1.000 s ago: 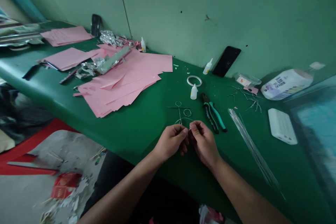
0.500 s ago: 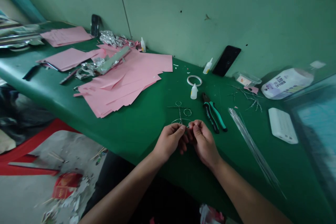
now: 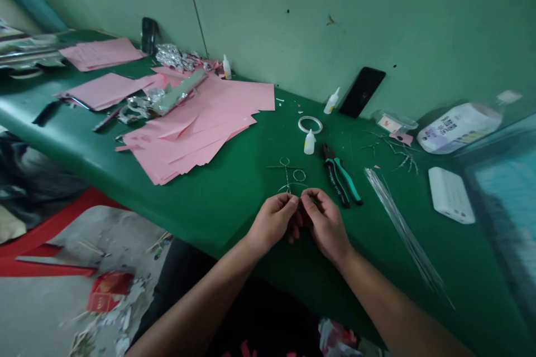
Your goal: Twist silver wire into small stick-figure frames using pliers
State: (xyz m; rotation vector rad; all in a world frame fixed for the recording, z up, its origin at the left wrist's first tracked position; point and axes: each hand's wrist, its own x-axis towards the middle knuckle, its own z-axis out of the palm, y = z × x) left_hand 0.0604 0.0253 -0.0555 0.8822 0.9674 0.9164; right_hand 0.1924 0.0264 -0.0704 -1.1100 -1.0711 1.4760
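My left hand [image 3: 272,222] and my right hand [image 3: 326,226] meet at the table's front, their fingertips pinching the lower end of a thin twisted-wire figure [image 3: 287,177]. The figure has a small loop on top, a crossbar and a second wire ring beside its stem. Its lowest part is hidden by my fingers. To the right of my right hand lie green-and-black handled pliers [image 3: 340,179]. A small glue bottle [image 3: 309,143] and a white tape roll [image 3: 310,125] stand beyond the figure.
Pink paper sheets [image 3: 196,128] and crumpled foil [image 3: 170,57] cover the green table's [image 3: 234,206] left side. To the right lie straight wires [image 3: 402,228], wire scraps, a white power bank [image 3: 451,195] and a black phone [image 3: 362,92]. The wall runs behind.
The view has tilted slightly, shifting the table contents upward in the picture. My hands stay together at the wire figure, with only small finger movement.
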